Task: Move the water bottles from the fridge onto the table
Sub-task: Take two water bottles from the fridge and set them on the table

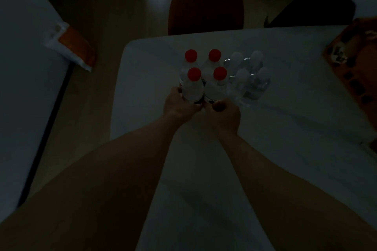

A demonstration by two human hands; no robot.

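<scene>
**Eight bottles stand on a dim worktop**

Four red-capped water bottles (pixel 204 75) stand upright in a two-by-two block on the white worktop (pixel 285 120), touching a second block of four white-capped bottles (pixel 250 76) just to their right. The left hand (pixel 179 104) wraps its grip around the near-left red-capped bottle; the right hand (pixel 224 113) curls at the base of the near-right one, though the gloom hides whether it truly holds it. Two chairs (pixel 206 10) stand beyond the far edge.
</scene>
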